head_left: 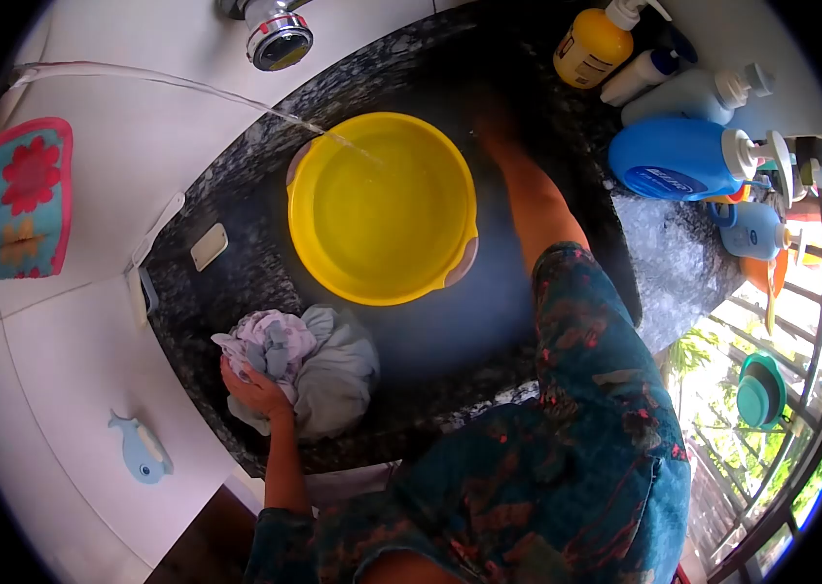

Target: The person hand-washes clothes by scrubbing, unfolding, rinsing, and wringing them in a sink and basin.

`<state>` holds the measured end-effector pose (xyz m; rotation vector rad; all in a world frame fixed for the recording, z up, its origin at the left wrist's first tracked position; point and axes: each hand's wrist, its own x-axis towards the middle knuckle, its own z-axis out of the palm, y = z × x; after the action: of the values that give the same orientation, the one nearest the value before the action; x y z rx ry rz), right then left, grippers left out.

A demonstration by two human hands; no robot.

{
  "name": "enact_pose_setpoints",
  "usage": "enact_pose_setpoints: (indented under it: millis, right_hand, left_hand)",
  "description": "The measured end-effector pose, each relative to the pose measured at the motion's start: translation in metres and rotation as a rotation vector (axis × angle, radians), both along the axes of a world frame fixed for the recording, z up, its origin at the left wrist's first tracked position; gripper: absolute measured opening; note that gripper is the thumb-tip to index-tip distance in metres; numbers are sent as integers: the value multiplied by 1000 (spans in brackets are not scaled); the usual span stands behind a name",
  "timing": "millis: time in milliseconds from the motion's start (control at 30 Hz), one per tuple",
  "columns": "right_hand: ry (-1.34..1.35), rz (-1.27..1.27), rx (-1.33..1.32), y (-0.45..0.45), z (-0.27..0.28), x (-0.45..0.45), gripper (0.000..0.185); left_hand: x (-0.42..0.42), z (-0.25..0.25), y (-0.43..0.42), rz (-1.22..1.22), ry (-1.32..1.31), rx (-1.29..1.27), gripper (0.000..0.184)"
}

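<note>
My left hand is closed round a bunched pink-and-white cloth, at the left of the sink's front edge. A grey cloth lies heaped against it on the dark stone. A yellow basin with water in it sits in the sink, and a stream of water falls into it from the upper left. My right hand reaches into the dark shadow at the far right of the sink, beyond the basin; its fingers are hidden there.
A faucet juts out above the basin. Pump bottles, including a yellow one and a blue one, stand on the right ledge. A small white soap-like piece lies left of the basin. A patterned towel hangs at the left.
</note>
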<state>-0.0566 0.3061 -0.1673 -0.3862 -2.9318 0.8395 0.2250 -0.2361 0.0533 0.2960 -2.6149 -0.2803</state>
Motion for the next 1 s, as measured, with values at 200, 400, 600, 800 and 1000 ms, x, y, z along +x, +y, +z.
enact_pose_setpoints:
  millis: [200, 400, 600, 800, 1000]
  right_hand:
    - [-17, 16, 91, 12, -30, -20, 34]
    - [-93, 94, 111, 8, 12, -20, 27]
    - [-115, 25, 292, 12, 4, -19, 26]
    - [-194, 67, 354, 10, 3, -11, 26]
    - [-37, 70, 564, 4, 3, -8, 22]
  left_hand:
    - [-1, 0, 3, 11, -6, 22, 43]
    - [-1, 2, 6, 12, 16, -40, 44]
    - [-2, 5, 9, -19, 55, -59, 42]
    - [-2, 4, 9, -27, 71, -64, 42]
    - [-2, 3, 10, -26, 79, -73, 42]
